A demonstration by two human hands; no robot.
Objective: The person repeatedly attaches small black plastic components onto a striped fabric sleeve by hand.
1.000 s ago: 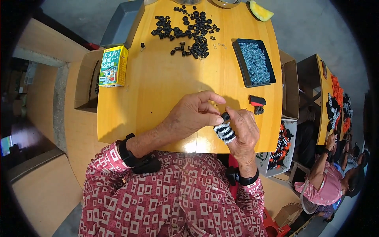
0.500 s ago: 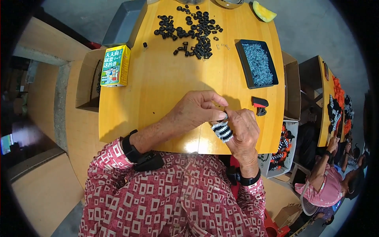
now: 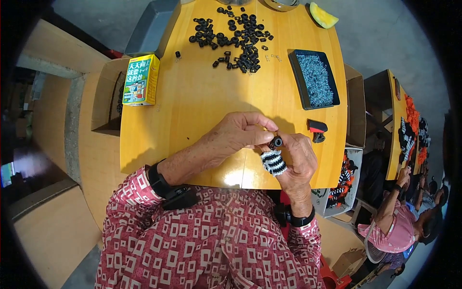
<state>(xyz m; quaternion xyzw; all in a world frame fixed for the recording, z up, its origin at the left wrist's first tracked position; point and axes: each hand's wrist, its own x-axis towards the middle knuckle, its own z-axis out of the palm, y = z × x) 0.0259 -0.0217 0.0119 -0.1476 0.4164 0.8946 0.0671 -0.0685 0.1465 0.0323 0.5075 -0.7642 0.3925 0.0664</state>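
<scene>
Above the table's near edge, my left hand (image 3: pixel 243 131) and my right hand (image 3: pixel 299 158) meet at the fingertips. Between them is a small black round piece (image 3: pixel 275 142) with a hole in its middle; the left finger and thumb pinch at its side. A black-and-white striped knitted piece (image 3: pixel 273 163) rests against the right fingers and palm, just below the black piece. The right fingers curl around both and partly hide how they are gripped. A tiny yellow spot shows by the left fingertips, too small to name.
Loose black round pieces (image 3: pixel 248 53) lie scattered at the far side. On the right are a black tray (image 3: pixel 302 94) of small clear-grey bits and a red-and-black tool (image 3: pixel 317 127). A yellow carton (image 3: pixel 151 82) stands left, a melon slice (image 3: pixel 323 17) far right. Other people sit at a neighbouring table.
The black round piece has turned, so its hole now faces up into view. The striped knitted piece has shifted slightly to the right. Both hands stay together in nearly the same place.
</scene>
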